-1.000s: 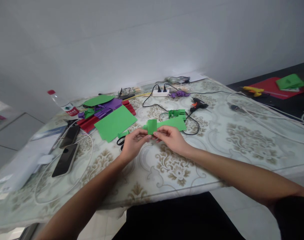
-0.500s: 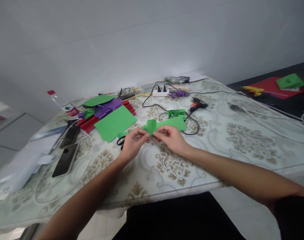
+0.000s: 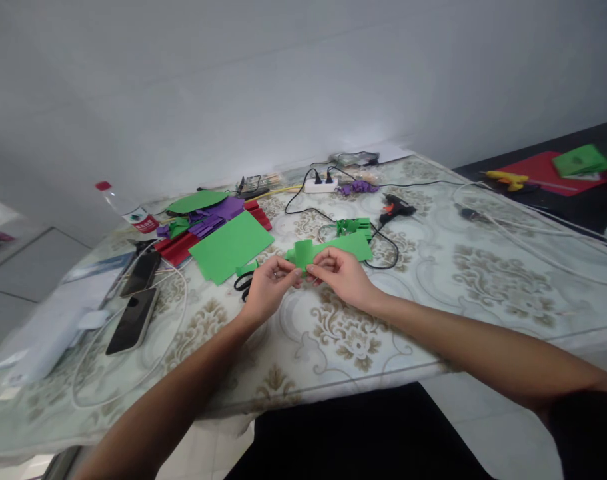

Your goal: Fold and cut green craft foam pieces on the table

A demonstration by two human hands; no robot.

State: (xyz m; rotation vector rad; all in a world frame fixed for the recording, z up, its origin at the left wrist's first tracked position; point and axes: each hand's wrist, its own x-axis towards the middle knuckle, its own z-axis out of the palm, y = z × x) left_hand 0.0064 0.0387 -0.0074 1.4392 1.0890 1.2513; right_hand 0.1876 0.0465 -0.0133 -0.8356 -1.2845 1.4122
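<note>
1. The small green paper piece [image 3: 304, 252] is thin, matte and roughly rectangular, its broad face turned to the camera. It is held above the near middle of the surface [image 3: 278, 343].
2. The fingers of the left hand [image 3: 269, 285] are nearly closed, thumb towards index finger, pinching the piece at its lower left; a ring shows on this hand.
3. The fingers of the right hand [image 3: 347, 279] are likewise nearly closed, pinching the lower right. Most of the piece rises above both sets of fingertips. The fingers hide its lower edge in part.
4. Just behind the right hand lies a smooth, flat green strip [image 3: 357, 245], with fringed green paper [image 3: 354, 227] beyond it.
5. Beside the left hand are the black looped handles of scissors [image 3: 242, 281]. Further left are flat, straight-edged green sheets [image 3: 232, 246], then smooth purple paper [image 3: 229, 208] and creased red paper [image 3: 176, 249].
6. Farther back stand a white plastic power strip [image 3: 313, 187], crinkled purple paper [image 3: 359, 188] and a black glue gun [image 3: 397, 208].
7. At the far left are a clear, red-capped bottle [image 3: 142, 220] and two glossy dark phones [image 3: 132, 321].
8. The cloth on the surface has a brown floral pattern. At the far right, a yellow glue gun [image 3: 506, 178] lies by a red sheet [image 3: 543, 165].
</note>
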